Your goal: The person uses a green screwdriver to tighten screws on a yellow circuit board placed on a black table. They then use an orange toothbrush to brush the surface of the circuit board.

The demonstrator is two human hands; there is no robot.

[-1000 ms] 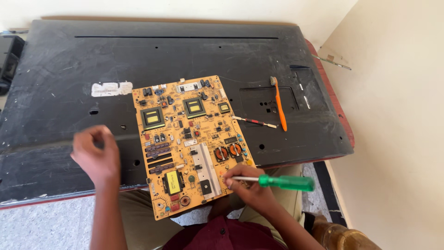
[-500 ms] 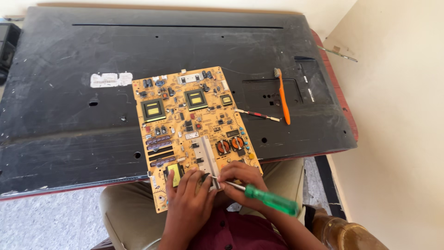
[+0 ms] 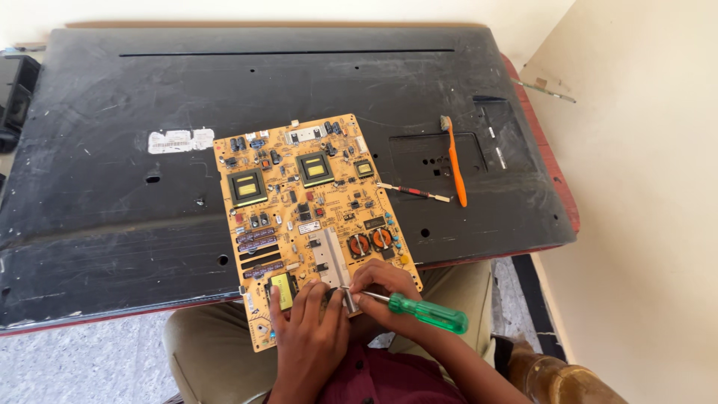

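Observation:
A yellow circuit board (image 3: 299, 209) lies on the black back panel of a flat screen (image 3: 112, 187), its near end over my lap. My right hand (image 3: 385, 292) grips a green-handled screwdriver (image 3: 426, 313), whose metal tip points left at the grey heat sink (image 3: 329, 258) near the board's front edge. My left hand (image 3: 307, 333) rests on the board's near corner, fingers pressed beside the screwdriver tip. Both hands meet at the same spot.
An orange toothbrush (image 3: 455, 161) and a thin red-and-white probe (image 3: 415, 192) lie on the panel right of the board. A white sticker (image 3: 179, 140) sits at the left. A cream wall (image 3: 643, 187) rises at the right. A brown shoe (image 3: 557, 378) is at bottom right.
My left hand has come from the panel left of the board to the board's near corner beside the right hand. The screwdriver tip has settled at the heat sink.

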